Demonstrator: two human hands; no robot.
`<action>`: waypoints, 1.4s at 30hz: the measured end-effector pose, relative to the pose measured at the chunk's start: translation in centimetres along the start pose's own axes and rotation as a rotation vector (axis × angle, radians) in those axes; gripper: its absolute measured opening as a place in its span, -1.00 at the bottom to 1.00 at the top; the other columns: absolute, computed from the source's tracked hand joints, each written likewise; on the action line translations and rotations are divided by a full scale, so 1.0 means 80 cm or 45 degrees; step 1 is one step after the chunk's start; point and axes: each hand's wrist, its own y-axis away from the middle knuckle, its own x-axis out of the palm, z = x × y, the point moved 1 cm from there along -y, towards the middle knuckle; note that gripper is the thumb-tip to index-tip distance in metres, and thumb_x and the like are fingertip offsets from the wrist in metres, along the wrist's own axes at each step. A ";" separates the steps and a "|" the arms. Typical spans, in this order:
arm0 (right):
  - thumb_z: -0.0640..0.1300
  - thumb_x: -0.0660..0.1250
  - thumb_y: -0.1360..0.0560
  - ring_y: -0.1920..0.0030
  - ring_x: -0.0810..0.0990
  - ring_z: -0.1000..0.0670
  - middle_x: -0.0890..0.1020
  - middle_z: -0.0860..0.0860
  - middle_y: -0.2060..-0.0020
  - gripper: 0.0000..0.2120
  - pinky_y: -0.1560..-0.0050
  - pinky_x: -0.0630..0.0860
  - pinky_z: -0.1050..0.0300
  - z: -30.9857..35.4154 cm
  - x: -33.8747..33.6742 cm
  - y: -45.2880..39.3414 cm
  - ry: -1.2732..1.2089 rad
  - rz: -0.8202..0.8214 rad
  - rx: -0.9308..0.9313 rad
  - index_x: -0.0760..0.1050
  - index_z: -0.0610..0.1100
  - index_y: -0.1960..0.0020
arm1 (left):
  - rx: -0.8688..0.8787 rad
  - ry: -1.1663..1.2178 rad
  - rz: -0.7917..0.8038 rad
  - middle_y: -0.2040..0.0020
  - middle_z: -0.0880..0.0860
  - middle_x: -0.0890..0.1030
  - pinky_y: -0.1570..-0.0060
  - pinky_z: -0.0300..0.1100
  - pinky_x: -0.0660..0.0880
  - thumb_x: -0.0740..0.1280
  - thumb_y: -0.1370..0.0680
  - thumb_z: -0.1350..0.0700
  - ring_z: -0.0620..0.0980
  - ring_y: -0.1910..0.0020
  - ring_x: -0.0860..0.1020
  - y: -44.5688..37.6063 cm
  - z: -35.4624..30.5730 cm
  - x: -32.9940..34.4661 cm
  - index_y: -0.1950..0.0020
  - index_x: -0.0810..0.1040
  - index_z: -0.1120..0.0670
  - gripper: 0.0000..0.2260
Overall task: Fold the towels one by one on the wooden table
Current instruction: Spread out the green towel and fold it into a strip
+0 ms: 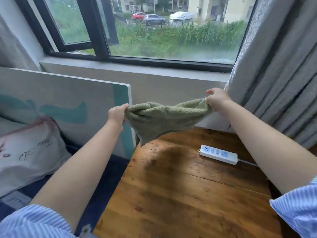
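A green towel (159, 118) hangs in the air above the far edge of the wooden table (180, 194), stretched between both hands and bunched in the middle. My left hand (116, 114) grips its left corner. At the right corner, my right hand (217, 100) pinches the towel's edge. A loose corner of the towel droops toward the table's far left side. The towel casts a dark shadow on the table top.
A white power strip (218, 154) with its cable lies on the table's right part. A white and teal board (68, 102) leans at the left, with a pillow (29, 152) before it. Grey curtains (277, 83) hang at the right, beside the window (154, 28).
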 end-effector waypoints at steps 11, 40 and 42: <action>-0.30 0.15 -0.48 -0.18 0.50 -0.18 0.53 -0.21 -0.19 -0.68 -0.07 0.47 0.11 -0.226 0.138 0.127 0.657 0.517 0.400 0.46 -0.29 -0.20 | -0.234 -2.098 0.672 -0.17 0.17 0.57 0.00 -0.13 0.47 0.21 -0.52 0.20 0.13 -0.12 0.54 0.054 0.222 -0.046 -0.15 0.52 0.26 -0.74; -0.27 0.12 -0.51 -0.20 0.47 -0.19 0.48 -0.20 -0.22 -0.64 -0.12 0.45 0.02 -0.337 0.199 0.166 0.890 0.655 0.333 0.40 -0.24 -0.29 | -0.375 -2.033 0.922 -0.17 0.16 0.50 0.12 -0.13 0.40 0.14 -0.58 0.14 0.11 -0.02 0.47 0.046 0.356 -0.071 -0.23 0.42 0.22 -0.73; -0.26 0.11 -0.51 -0.23 0.44 -0.20 0.47 -0.21 -0.23 -0.64 -0.15 0.44 0.00 -0.325 0.209 0.132 0.873 0.668 0.270 0.40 -0.24 -0.29 | -0.314 -2.028 0.870 -0.15 0.15 0.50 0.14 -0.14 0.40 0.14 -0.57 0.16 0.10 -0.01 0.47 0.028 0.349 -0.046 -0.22 0.42 0.20 -0.74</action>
